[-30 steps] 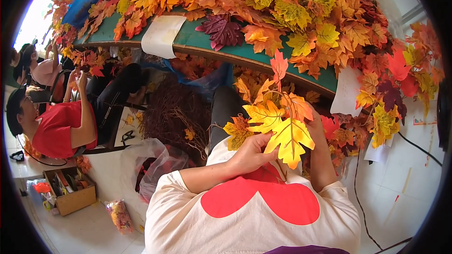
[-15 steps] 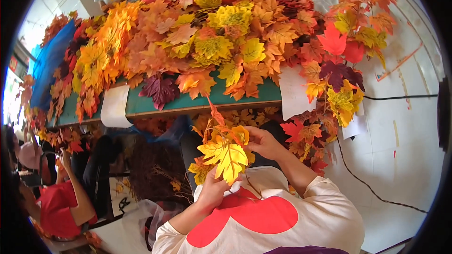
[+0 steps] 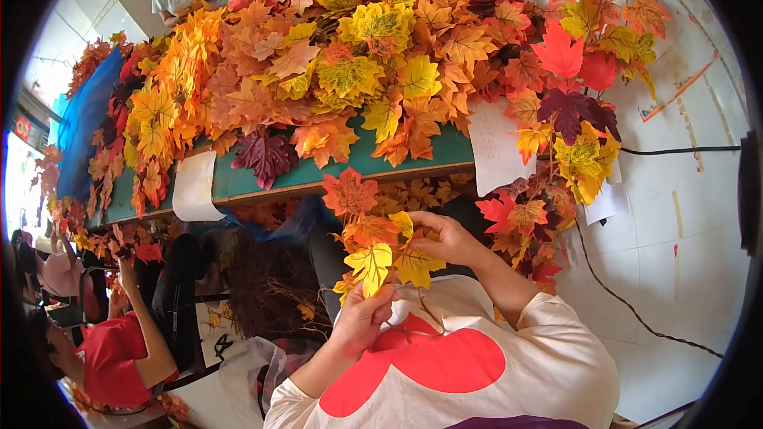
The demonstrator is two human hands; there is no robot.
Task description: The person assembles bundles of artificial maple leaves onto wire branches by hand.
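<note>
In front of my lap I hold an artificial maple branch with an orange-red leaf (image 3: 350,193) at its top and yellow leaves lower down. My left hand (image 3: 364,319) is closed on the branch's lower part, just under a bright yellow leaf (image 3: 370,267). On the branch's right side, my right hand (image 3: 451,240) pinches at a small yellow leaf (image 3: 402,225); my fingers hide the exact contact. A larger yellow leaf (image 3: 419,268) hangs below that hand. Thin bare stem ends (image 3: 425,306) lie against my shirt.
A green table (image 3: 413,157) bears heaped maple leaves (image 3: 262,87). Paper sheets hang at its edge. A finished-looking leaf branch (image 3: 580,111) stands at the right, near a black cable (image 3: 636,330) on the floor. Brown stems (image 3: 266,286) lie under the table. A person in red (image 3: 119,357) sits left.
The branch has turned, so its orange-red top leaf now spreads open upward and the yellow leaves sit apart. My right hand has shifted slightly, still at the leaves; my left keeps its grip.
</note>
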